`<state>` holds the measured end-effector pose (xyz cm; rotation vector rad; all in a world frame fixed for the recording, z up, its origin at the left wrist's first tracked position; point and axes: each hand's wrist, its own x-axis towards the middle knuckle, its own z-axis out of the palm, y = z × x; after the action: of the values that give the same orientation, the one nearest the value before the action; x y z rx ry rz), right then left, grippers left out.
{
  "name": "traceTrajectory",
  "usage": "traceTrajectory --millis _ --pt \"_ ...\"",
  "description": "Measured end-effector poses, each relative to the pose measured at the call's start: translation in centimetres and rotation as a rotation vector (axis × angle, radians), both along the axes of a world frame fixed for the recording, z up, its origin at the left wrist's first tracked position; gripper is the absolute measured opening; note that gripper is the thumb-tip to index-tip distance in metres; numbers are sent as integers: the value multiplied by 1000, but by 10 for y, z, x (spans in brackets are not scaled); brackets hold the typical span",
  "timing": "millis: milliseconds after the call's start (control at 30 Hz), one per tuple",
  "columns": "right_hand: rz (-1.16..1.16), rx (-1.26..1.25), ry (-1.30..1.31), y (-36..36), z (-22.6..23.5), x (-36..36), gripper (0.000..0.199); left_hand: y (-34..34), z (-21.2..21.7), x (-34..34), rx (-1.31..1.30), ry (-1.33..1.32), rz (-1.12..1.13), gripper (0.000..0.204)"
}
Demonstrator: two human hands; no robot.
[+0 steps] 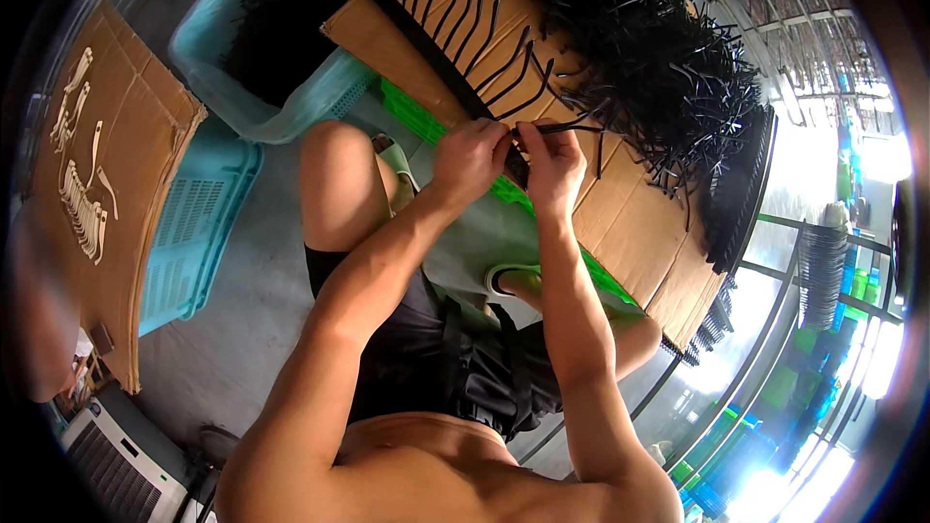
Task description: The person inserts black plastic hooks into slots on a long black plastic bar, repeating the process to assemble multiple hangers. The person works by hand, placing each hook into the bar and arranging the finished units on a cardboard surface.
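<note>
Head view: left hand [469,161] and right hand [550,167] together, both pinching a thin black strip [572,127] above the cardboard sheet [630,223]

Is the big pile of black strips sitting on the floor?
No, the pile of black strips lies on a cardboard sheet laid over a green crate.

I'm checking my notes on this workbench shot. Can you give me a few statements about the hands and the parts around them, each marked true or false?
1. Both hands, left hand and right hand, meet on one thin black strip. True.
2. The cardboard sheet lies under a heap of black strips. True.
3. The crate on the left is red. False: it is light blue.
4. The pale pieces lie on the green crate. False: they lie on separate cardboard at left.
</note>
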<state>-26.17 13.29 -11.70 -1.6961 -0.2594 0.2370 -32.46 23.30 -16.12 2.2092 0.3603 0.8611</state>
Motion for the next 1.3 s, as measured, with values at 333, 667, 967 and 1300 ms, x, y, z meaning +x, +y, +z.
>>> traceTrajectory --millis 333,667,967,1300 --pt "-92 78 102 -15 17 4 14 -13 12 -13 -121 46 -18 15" --pt "-62 13 56 -11 12 -3 12 -12 7 -3 55 -16 -44 9" --pt "-150 143 -3 -12 -6 -8 8 -13 -8 1 24 -100 -31 8" --pt "-3 -359 -409 -22 -7 8 18 -29 -16 15 -24 -40 -35 15"
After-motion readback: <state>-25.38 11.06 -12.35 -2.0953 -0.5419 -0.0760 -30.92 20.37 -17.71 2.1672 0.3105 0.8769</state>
